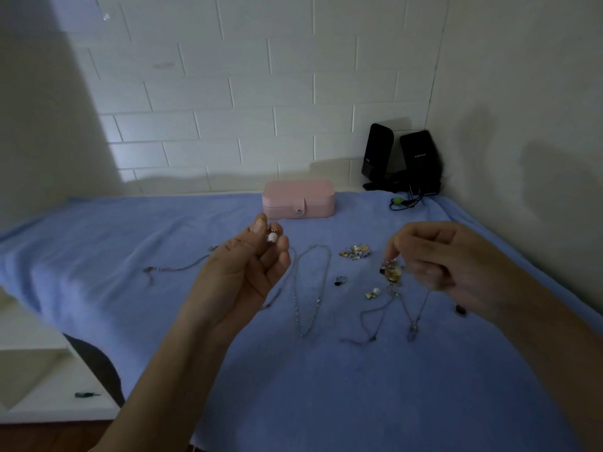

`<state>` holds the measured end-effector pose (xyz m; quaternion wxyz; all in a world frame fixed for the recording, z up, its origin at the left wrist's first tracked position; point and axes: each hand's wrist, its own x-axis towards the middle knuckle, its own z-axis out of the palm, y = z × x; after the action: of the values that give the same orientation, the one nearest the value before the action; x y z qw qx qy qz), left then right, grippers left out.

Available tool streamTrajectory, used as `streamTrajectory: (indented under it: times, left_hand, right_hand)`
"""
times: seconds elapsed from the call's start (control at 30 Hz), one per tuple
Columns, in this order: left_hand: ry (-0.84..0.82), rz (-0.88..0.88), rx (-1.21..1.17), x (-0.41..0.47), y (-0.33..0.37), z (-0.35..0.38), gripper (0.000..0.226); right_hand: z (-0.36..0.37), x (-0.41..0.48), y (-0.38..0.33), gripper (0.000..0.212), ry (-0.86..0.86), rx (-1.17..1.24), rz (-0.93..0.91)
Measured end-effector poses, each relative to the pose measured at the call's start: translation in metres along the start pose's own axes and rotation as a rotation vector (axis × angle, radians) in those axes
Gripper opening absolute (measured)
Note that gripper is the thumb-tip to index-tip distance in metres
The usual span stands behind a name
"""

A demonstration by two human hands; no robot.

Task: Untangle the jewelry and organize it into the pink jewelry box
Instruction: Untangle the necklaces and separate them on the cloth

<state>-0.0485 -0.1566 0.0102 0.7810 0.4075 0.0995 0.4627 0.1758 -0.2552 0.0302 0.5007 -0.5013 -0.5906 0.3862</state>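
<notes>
Nearest, left hand [248, 272] pinching white-bead earring [272, 237] just before the closed pink jewelry box [298, 199], nearer it than right hand [437, 256], pinching tangled chains [391, 272] front-right of box, dangling lengthwise toward camera.

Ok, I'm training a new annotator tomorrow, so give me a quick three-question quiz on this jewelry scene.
1. True or false: the pink jewelry box stands open.
2. What does the left hand pinch? A) a small white-beaded piece B) a watch C) a comb
3. Fill in: the tangled gold cluster, with chains hanging from it, is held by the ____ hand.
Key: 1 false, its lid is shut; 2 A; 3 the right hand.
</notes>
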Motion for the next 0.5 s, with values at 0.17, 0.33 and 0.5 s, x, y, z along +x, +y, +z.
streamTrajectory:
  times: [0.17, 0.33, 0.5]
  left_hand:
    - [0.071, -0.042, 0.156, -0.013, -0.002, 0.005, 0.025]
    - [0.031, -0.006, 0.344, -0.020, -0.008, -0.001, 0.007]
    - [0.017, 0.037, 0.714, -0.017, -0.003, -0.006, 0.009]
  right_hand:
    - [-0.001, -0.001, -0.001, 0.023, -0.026, -0.140, 0.024]
    - [-0.011, -0.005, -0.017, 0.026, -0.065, -0.339, 0.067]
    - [-0.031, -0.014, -0.046, 0.023, -0.134, -0.481, 0.140]
